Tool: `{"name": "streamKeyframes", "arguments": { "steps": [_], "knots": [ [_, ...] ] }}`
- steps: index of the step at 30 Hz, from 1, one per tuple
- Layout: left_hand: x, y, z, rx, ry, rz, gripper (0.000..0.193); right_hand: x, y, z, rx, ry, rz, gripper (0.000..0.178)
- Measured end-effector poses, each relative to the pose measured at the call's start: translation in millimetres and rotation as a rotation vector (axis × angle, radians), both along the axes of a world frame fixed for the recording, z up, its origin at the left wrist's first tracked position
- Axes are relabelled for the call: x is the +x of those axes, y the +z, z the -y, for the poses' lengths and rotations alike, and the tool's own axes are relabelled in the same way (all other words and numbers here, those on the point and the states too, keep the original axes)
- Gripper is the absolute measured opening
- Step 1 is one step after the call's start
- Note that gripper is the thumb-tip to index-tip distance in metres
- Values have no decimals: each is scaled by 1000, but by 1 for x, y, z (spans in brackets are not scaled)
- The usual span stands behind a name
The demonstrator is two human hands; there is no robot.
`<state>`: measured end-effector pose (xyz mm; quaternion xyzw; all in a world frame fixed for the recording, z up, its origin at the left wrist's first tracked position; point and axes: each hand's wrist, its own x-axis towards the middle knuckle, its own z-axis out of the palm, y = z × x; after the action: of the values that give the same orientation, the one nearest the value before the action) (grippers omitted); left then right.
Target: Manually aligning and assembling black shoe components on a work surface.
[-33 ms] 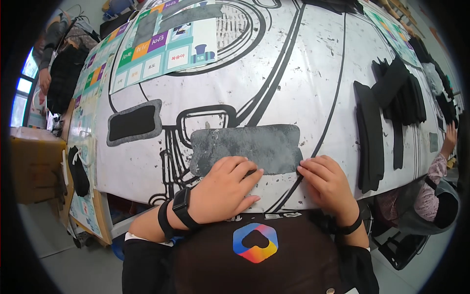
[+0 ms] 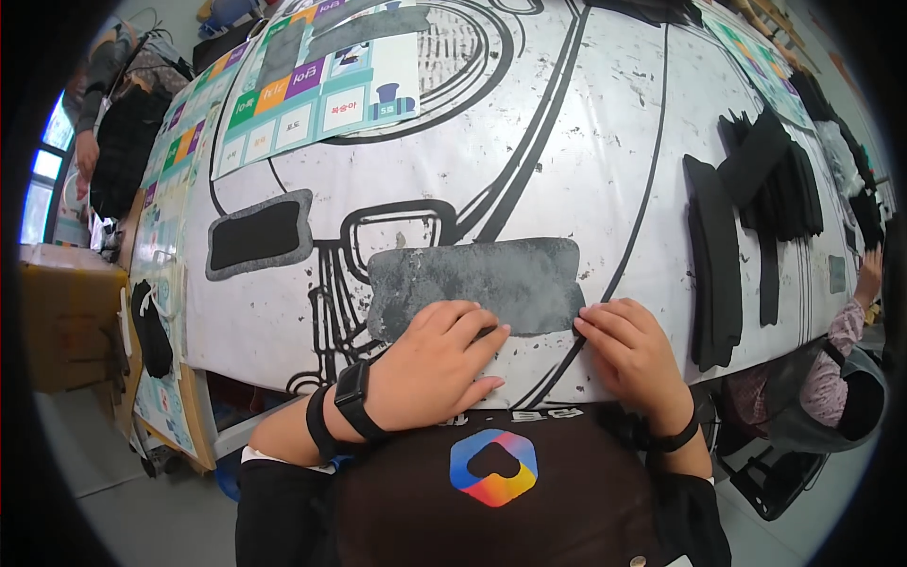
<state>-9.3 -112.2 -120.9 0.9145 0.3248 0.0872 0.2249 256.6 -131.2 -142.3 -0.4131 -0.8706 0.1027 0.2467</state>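
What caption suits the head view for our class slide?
Left hand on a mottled grey pad, right hand at its corner, black strips lying to the right.

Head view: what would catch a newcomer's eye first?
Likely the mottled grey piece near the centre, with the left hand over its lower edge and the right hand at its lower right corner. Next, the colourful hexagonal emblem on the dark clothing below. Black strips stand out against the white table cover at right.

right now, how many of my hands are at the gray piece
2: your left hand over the lower edge of the gray piece, your right hand at its lower right corner.
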Motion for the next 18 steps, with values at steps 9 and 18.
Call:
{"name": "streamKeyframes", "arguments": {
  "steps": [9, 18],
  "knots": [
    [-16, -3, 7, 49, -37, 70, 34, 12, 1, 16, 56, -91, 185, 31],
    [-77, -9, 21, 155, 333, 131, 19, 8, 0, 15, 88, -142, 168, 28]
  ]
}}
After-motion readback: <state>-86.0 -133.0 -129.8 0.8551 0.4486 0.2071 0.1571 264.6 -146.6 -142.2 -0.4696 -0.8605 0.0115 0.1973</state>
